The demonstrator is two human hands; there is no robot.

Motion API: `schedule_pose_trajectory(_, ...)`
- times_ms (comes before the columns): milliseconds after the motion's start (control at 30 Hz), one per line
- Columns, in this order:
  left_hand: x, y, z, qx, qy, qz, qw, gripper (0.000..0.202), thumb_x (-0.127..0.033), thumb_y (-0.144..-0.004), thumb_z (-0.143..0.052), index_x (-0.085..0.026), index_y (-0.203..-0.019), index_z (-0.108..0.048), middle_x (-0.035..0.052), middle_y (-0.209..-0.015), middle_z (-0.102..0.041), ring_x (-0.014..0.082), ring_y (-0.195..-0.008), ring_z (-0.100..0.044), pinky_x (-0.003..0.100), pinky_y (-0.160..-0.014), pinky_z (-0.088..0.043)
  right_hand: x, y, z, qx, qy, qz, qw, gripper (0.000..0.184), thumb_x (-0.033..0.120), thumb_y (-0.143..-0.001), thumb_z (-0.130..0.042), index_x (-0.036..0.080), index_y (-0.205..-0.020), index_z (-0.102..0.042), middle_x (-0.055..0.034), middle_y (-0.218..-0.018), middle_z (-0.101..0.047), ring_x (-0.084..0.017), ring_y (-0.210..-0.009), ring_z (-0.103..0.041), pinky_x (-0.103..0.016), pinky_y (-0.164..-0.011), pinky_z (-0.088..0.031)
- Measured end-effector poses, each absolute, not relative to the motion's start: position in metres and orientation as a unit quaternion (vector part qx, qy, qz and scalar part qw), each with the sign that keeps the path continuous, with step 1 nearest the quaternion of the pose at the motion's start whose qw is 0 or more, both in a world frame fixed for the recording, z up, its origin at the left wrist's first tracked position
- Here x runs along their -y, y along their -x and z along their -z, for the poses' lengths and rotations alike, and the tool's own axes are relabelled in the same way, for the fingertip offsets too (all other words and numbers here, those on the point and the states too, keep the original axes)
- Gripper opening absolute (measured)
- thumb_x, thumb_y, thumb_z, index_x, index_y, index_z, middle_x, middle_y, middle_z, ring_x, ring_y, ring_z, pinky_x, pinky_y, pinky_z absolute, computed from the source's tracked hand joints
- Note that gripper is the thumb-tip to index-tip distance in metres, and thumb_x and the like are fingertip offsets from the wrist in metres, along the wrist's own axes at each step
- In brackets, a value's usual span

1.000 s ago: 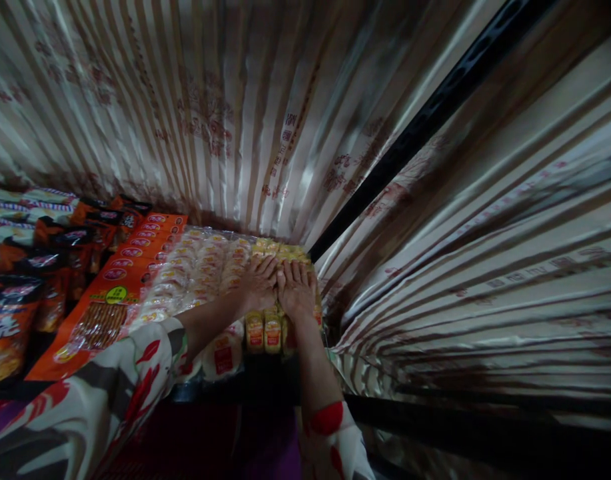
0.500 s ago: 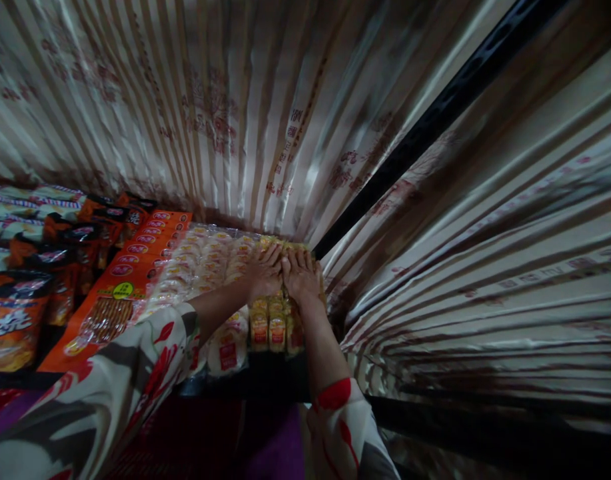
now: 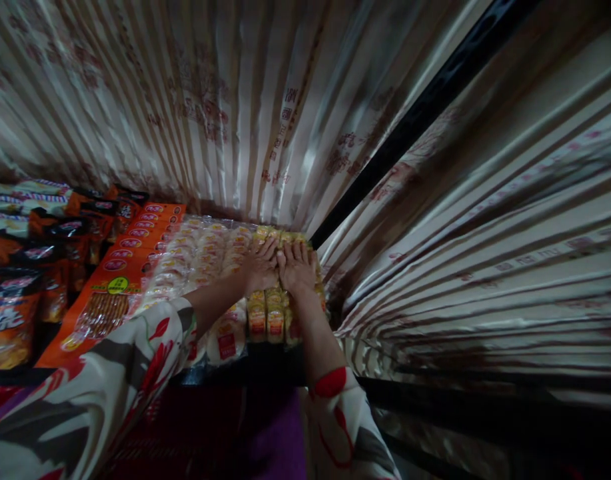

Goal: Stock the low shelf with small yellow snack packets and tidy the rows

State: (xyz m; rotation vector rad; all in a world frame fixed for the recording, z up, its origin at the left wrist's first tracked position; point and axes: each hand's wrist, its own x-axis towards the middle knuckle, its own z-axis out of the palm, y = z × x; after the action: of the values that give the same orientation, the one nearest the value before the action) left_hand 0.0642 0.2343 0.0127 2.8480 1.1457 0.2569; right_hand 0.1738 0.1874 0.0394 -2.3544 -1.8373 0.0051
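My left hand [image 3: 261,265] lies flat, fingers spread, on top of rows of small yellow snack packs [image 3: 266,313] in clear wrapping. Beside it my right hand [image 3: 298,268] rests on the same rows, palm down with fingers stretched out. The two hands nearly touch at the thumbs, and neither grips a pack. Just left of the yellow rows stand columns of round, pale snack packs [image 3: 226,332] in clear plastic with red labels. My left forearm crosses over these and hides part of them.
Orange snack packets [image 3: 110,267] overlap in a row further left, then black-and-orange bags [image 3: 10,313]. A pleated, printed curtain [image 3: 225,100] hangs behind and to the right. A black post [image 3: 385,143] rises at the shelf's back right corner. Purple material [image 3: 280,433] shows below the shelf.
The view has shifted slightly, so the shelf sits a little higher and further left. Both hands stay flat on the yellow packs, with hardly any movement against them.
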Motion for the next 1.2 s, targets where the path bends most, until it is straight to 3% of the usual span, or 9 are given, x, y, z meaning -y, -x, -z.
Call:
schedule_pose_trajectory(233, -0.221, -0.079, -0.037, -0.401, -0.902, -0.105, 0.121, 0.056, -0.044, -0.096, -0.018, -0.021, -0.146, -0.028, 0.0063, -0.155, -0.018, 0.0231, -0.144, -0.008, 0.050, -0.115, -0.005, -0.143, -0.199, -0.048, 0.482, 0.828, 0.069, 0.279, 0.063, 0.040, -0.097, -0.007, 0.009, -0.134, -0.047, -0.0145, -0.145, -0.040, -0.022, -0.137, -0.028, -0.042, -0.113, -0.021)
schedule_pose_trajectory(333, -0.213, -0.092, -0.045, -0.387, -0.903, -0.091, 0.164, 0.058, -0.048, -0.095, -0.017, -0.023, -0.146, -0.028, 0.0042, -0.156, -0.016, 0.0247, -0.144, -0.007, 0.052, -0.115, -0.005, -0.116, -0.209, -0.038, 0.458, 0.832, 0.043, 0.309, 0.067, 0.042, -0.095, -0.007, 0.004, -0.130, -0.050, -0.0180, -0.139, -0.046, -0.023, -0.136, -0.031, -0.040, -0.111, -0.027)
schedule_pose_trajectory(467, -0.209, -0.105, -0.044, -0.384, -0.902, -0.064, 0.184, 0.058, -0.051, -0.095, -0.016, -0.025, -0.145, -0.030, 0.0031, -0.155, -0.020, 0.0261, -0.144, -0.008, 0.056, -0.114, -0.006, -0.087, -0.209, -0.011, 0.464, 0.817, 0.036, 0.340, 0.059, 0.038, -0.093, -0.021, 0.001, -0.131, -0.047, -0.0206, -0.141, -0.042, -0.025, -0.136, -0.032, -0.043, -0.109, -0.030)
schedule_pose_trajectory(600, -0.208, -0.107, -0.035, -0.373, -0.911, -0.068, 0.162, 0.056, -0.049, -0.095, -0.018, -0.026, -0.143, -0.035, 0.0024, -0.154, -0.025, 0.0253, -0.144, -0.009, 0.055, -0.114, -0.008, -0.070, -0.203, 0.015, 0.464, 0.813, 0.059, 0.347, 0.055, 0.031, -0.089, -0.025, 0.001, -0.132, -0.044, -0.0219, -0.137, -0.046, -0.026, -0.134, -0.034, -0.046, -0.107, -0.033)
schedule_pose_trajectory(900, -0.204, -0.102, -0.028, -0.357, -0.921, -0.077, 0.135, 0.052, -0.046, -0.095, -0.024, -0.024, -0.140, -0.041, 0.0028, -0.152, -0.029, 0.0243, -0.143, -0.015, 0.053, -0.115, -0.007, -0.065, -0.199, 0.021, 0.464, 0.819, 0.051, 0.333, 0.056, 0.037, -0.090, -0.027, 0.002, -0.130, -0.046, -0.0237, -0.135, -0.047, -0.028, -0.131, -0.038, -0.045, -0.105, -0.036)
schedule_pose_trajectory(1067, -0.202, -0.103, -0.040, -0.371, -0.913, -0.064, 0.160, 0.053, -0.045, -0.095, -0.022, -0.026, -0.143, -0.035, 0.0018, -0.153, -0.028, 0.0240, -0.144, -0.010, 0.054, -0.115, -0.005, -0.062, -0.204, 0.012, 0.464, 0.816, 0.019, 0.345, 0.060, 0.040, -0.086, -0.033, 0.002, -0.131, -0.045, -0.0219, -0.127, -0.055, -0.029, -0.120, -0.050, -0.044, -0.102, -0.040)
schedule_pose_trajectory(1200, -0.198, -0.109, -0.050, -0.345, -0.922, -0.056, 0.166, 0.054, -0.044, -0.096, -0.020, -0.025, -0.145, -0.029, 0.0019, -0.155, -0.021, 0.0216, -0.144, -0.007, 0.050, -0.116, 0.000, -0.061, -0.205, 0.006, 0.465, 0.821, 0.005, 0.332, 0.061, 0.041, -0.085, -0.031, 0.008, -0.134, -0.045, -0.0186, -0.129, -0.054, -0.027, -0.122, -0.049, -0.037, -0.105, -0.038)
